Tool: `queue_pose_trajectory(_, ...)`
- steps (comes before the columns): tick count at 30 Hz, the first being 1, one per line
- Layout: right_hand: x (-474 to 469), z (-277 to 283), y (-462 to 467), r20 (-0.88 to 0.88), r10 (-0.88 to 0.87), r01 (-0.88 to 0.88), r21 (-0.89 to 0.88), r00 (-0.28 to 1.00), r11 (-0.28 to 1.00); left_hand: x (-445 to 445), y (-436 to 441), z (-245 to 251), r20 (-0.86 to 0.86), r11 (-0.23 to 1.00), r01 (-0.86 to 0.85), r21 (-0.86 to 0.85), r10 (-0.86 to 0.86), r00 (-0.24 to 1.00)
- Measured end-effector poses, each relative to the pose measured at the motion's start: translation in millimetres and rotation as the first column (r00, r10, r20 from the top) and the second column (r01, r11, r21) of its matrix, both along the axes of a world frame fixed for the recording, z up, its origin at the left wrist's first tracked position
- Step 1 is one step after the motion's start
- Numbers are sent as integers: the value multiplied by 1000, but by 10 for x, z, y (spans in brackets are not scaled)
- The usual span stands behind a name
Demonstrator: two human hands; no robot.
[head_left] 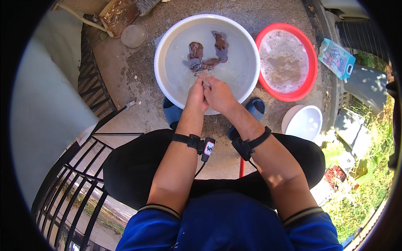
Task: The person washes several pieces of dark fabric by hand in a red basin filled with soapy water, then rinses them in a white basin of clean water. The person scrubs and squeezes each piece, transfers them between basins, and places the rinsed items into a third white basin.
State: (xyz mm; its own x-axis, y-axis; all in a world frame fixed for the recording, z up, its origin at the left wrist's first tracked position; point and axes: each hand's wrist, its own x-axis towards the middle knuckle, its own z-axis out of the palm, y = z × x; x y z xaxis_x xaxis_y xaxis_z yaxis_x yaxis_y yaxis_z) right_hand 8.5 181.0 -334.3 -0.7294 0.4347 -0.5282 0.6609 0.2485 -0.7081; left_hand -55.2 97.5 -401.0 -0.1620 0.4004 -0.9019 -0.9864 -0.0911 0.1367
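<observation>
A large white basin [160,67] of cloudy water stands before me. Over its near part, my left hand [197,94] and my right hand [219,94] meet with fingers bent, both closed on wet cloth [204,77] at the water's surface. Dark brown fabric [211,62] spreads in the water just beyond my fingers, with parts rising at the left [196,50] and upper right [220,41]. Whether these are one piece, I cannot tell. The part inside my hands is mostly hidden.
Right of the white basin stands a red-rimmed basin [309,81] with suds and brownish cloth [285,69]. A smaller white bowl [303,122], a teal pouch [336,58], a clear round container [133,36] and a black metal railing [78,188] are around me. My blue slippers touch the ground nearby.
</observation>
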Motion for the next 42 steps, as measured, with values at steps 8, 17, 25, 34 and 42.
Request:
queue_pose_trajectory(8,155,1568,351,-234,441,-225,605,866,764,-316,317,1514,-271,980,91,178,-40,962)
queue_pose_trajectory(17,329,2329,341,-647,343,250,645,681,722,-486,332,2855,-501,938,299,174,-177,847)
queue_pose_trajectory(25,267,2099,586,-638,4,365,445,770,817,-318,484,2788,-627,878,458,137,-282,727)
queue_pose_trajectory(34,-63,2082,592,-45,-769,94,-986,638,136,-305,493,2957,-830,740,383,-554,-454,-324)
queue_pose_trajectory(42,-210,1947,721,-158,-706,61,-960,690,274,-435,318,3054,-701,789,146,-597,-423,-575)
